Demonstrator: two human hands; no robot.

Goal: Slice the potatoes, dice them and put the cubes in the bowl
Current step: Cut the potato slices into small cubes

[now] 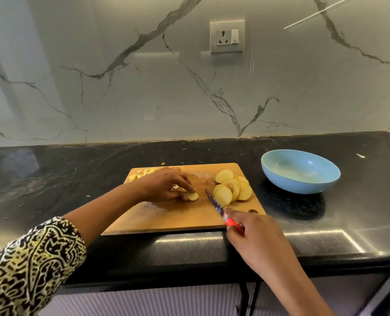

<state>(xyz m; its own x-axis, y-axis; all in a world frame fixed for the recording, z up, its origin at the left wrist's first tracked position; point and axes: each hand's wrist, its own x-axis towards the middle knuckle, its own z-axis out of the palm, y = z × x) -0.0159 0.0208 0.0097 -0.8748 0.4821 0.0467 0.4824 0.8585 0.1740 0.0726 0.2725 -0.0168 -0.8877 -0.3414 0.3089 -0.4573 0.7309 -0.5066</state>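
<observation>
A veined marble wall (121,87) fills the upper half; below it runs a black counter (52,179), glossy along its near edge. A wooden board (166,217) lies on the counter near that edge. A blue bowl (298,187) stands on the counter just right of the board's far corner, apart from it, with pale smears inside.

A patterned black-and-yellow sleeve (29,263) covers the left upper arm; the forearm reaches across the board's left side. The left hand (164,185) rests mid-board, fingers curled down; their tips press the top of a single slice (192,196) while the thumb sits at its near edge, so the slice is pinned flat on the wood. The right hand (255,233) is at the board's near right corner, fingers wrapped round the red handle of the knife (214,204), forefinger stretched along its top. The blade points away and to the left, its tip between the held slice and the pile; whether it touches the board I cannot tell.

The pile (232,189) of round potato slices lies overlapped on the board's right side, skin on the rims. Small cut pieces (143,173) sit at the far left corner, partly behind the left hand. A socket (227,37) with a switch is set in the wall above the board.
</observation>
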